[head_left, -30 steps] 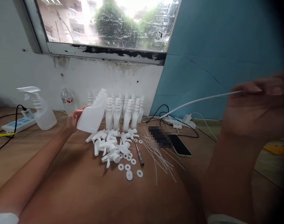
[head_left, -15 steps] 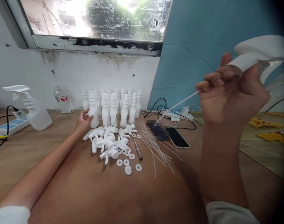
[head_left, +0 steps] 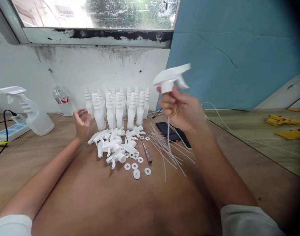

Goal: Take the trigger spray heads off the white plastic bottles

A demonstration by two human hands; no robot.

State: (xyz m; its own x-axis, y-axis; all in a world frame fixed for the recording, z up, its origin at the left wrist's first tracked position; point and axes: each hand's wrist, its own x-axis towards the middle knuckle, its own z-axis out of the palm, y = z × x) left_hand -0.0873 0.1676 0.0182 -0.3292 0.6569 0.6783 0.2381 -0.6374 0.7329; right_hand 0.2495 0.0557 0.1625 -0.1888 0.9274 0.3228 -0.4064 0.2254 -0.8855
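A white trigger sprayer head [head_left: 171, 74] is gripped by its collar in my right hand [head_left: 181, 109], raised above the table. Its thin dip tube [head_left: 168, 131] hangs straight down from it. Left of the standing white bottles [head_left: 98, 114], my left hand [head_left: 82, 124] is raised with curled fingers apart and nothing in it. In front of the bottles lies a pile of loose sprayer heads [head_left: 114, 144]. White ring washers [head_left: 136, 174] are scattered beside the pile. A screwdriver [head_left: 146, 153] lies between the washers and a spread of loose dip tubes [head_left: 166, 167].
An assembled spray bottle [head_left: 40, 114] stands at far left by a power strip [head_left: 10, 129]. A clear water bottle [head_left: 62, 101] stands against the wall. Two phones, a dark one [head_left: 162, 126] and another [head_left: 183, 137], lie at right. Yellow pieces [head_left: 285, 120] are farther right.
My right hand has brought the sprayer head left and lower, turning its tube from slanted to hanging down. My left hand has come away from the front left bottle, moving left.
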